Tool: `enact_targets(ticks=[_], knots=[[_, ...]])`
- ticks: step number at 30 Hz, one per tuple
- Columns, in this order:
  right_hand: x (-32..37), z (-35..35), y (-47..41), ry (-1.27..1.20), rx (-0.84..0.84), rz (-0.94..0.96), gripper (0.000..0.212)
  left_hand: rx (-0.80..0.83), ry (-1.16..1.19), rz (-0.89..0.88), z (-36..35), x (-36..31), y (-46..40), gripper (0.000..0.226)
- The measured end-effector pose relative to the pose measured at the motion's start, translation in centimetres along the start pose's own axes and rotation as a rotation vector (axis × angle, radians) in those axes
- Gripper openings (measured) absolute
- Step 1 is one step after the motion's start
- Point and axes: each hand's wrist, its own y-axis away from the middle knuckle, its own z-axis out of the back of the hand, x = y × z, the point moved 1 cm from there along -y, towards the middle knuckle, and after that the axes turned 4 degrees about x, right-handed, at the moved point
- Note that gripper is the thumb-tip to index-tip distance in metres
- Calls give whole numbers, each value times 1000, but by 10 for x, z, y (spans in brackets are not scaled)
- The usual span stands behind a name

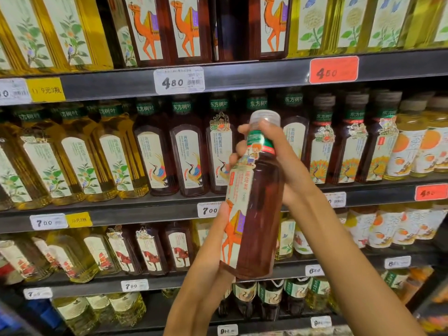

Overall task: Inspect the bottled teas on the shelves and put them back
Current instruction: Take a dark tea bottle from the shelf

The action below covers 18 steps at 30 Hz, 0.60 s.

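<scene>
A dark brown tea bottle (259,202) with an orange camel label and a clear cap is held upright in front of the shelves. My right hand (278,156) grips its neck and shoulder, fingers wrapped round the far side. My left hand (215,243) holds its lower half from the left, thumb against the label. On the top shelf, more camel-label bottles (186,27) stand in a row, with a dark gap (232,27) between them.
Four shelves are packed with tea bottles: yellow teas (80,161) at left, dark crane-label teas (189,158) in the middle, orange-label bottles (412,149) at right. Price tags (179,81) line the shelf rail (242,76). Horse-label bottles (150,253) fill the third shelf.
</scene>
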Motion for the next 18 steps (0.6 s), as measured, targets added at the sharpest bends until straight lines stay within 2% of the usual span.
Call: enact_targets(ticks=[2,5,8,12,15,18], knots=[[5,1,2,38,-13,82,27,-94,-298,-30,3,-6,-2,62],[11,-2,7,264,18,183,20,-52,-548,-150,5,-8,-6,67],[8,-10,14,442,92,218,11,-26,-587,-253,6,-2,-8,61],[10,-16,24,641,209,235,15,-118,-655,-393,12,2,-13,61],[11,-12,32,659,273,225,19,-241,-696,-470,22,-2,-18,70],[9,-8,39,625,342,193,19,-278,-744,-512,31,-7,-20,78]])
